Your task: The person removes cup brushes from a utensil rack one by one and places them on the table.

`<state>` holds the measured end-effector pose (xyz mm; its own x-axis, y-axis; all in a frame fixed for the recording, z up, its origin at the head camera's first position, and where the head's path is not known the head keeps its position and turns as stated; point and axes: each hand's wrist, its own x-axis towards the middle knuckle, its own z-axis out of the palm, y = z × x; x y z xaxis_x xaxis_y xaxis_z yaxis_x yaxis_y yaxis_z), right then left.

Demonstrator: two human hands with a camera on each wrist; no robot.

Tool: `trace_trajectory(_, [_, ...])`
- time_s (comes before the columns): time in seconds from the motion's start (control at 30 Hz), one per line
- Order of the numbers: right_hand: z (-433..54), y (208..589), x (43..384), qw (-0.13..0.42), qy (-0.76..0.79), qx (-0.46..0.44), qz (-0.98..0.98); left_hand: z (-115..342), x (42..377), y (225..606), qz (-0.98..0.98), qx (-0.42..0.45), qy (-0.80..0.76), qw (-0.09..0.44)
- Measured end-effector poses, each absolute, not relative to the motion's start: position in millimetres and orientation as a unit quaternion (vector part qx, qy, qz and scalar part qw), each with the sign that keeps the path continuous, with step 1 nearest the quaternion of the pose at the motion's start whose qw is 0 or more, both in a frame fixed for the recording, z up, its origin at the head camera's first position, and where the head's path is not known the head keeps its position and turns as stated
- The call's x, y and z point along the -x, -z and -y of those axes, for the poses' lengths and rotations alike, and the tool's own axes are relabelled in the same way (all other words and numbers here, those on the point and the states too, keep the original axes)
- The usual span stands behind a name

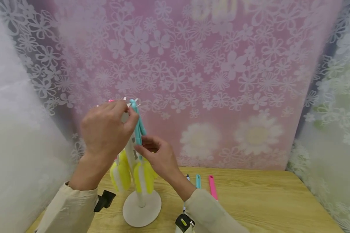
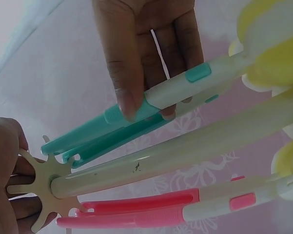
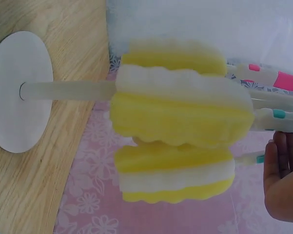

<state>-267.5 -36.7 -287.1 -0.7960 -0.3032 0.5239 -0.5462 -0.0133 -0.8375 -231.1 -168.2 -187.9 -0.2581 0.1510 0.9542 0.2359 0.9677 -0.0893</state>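
A white stand with a round base (image 1: pixel 131 215) carries a star-shaped hook rack (image 2: pixel 48 178) at its top. My left hand (image 1: pixel 106 129) holds the rack, its fingers curled among the hooks. Sponge brushes with teal handles (image 2: pixel 83 135) hang from it side by side, and one with a pink handle (image 2: pixel 136 218) hangs opposite. With thumb and fingers, my right hand (image 1: pixel 163 158) pinches a teal-handled brush where the handle meets its white shaft. Yellow-and-white sponge heads (image 3: pixel 185 114) hang around the pole, well above the base.
On the wooden table (image 1: pixel 250 200), a teal handle (image 1: pixel 198 181) and a pink handle (image 1: pixel 212 186) lie right of the stand, partly hidden by my right sleeve. Flower-patterned fabric (image 1: pixel 192 81) rises behind the table, with pale sheets at both sides.
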Motion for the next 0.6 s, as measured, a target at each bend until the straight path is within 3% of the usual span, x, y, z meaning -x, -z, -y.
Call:
trace_trajectory(0.37, [33, 292, 270, 0.145, -0.649, -0.300, 0.684, 167, 233, 189, 0.787, 0.119, 0.043, 0.604])
trace_trajectory(0.6, [19, 289, 264, 0.135, -0.672, -0.311, 0.658, 171, 233, 192, 0.775, 0.123, 0.055, 0.618])
